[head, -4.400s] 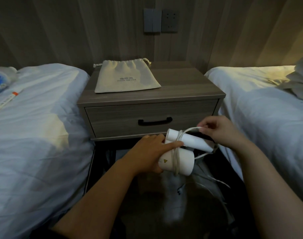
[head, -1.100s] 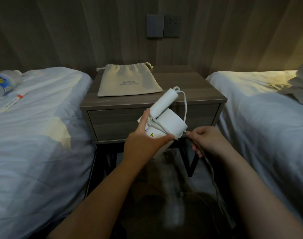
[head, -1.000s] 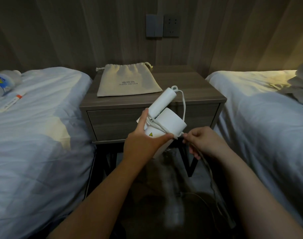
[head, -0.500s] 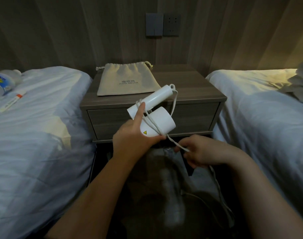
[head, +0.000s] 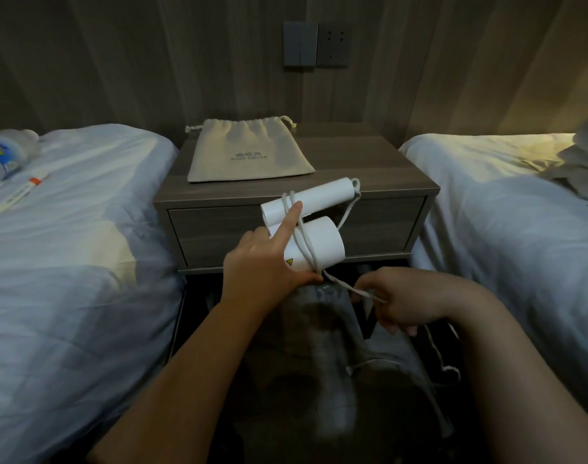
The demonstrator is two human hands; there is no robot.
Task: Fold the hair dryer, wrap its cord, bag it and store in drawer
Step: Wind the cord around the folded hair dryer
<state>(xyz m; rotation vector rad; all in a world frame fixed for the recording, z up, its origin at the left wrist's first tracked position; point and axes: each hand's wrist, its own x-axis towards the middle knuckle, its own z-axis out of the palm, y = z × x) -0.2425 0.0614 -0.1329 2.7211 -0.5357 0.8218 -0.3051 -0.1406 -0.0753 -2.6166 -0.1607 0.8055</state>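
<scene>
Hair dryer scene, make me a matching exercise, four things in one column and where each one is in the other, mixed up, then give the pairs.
Things:
1. hair dryer
2. cord
3. drawstring bag
4. water bottle

Places:
A. lying flat on the nightstand
B. on the left bed
C. gripped by the left hand
D. pulled taut by the right hand

Pairs: 1-C, 2-D, 3-A, 4-B

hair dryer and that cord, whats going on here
A person is winding the white cord around a folded white hair dryer. The left hand grips the dryer, forefinger pinning the loops; the right hand pulls the loose cord taut. The beige drawstring bag lies flat on the wooden nightstand, drawer closed.
</scene>
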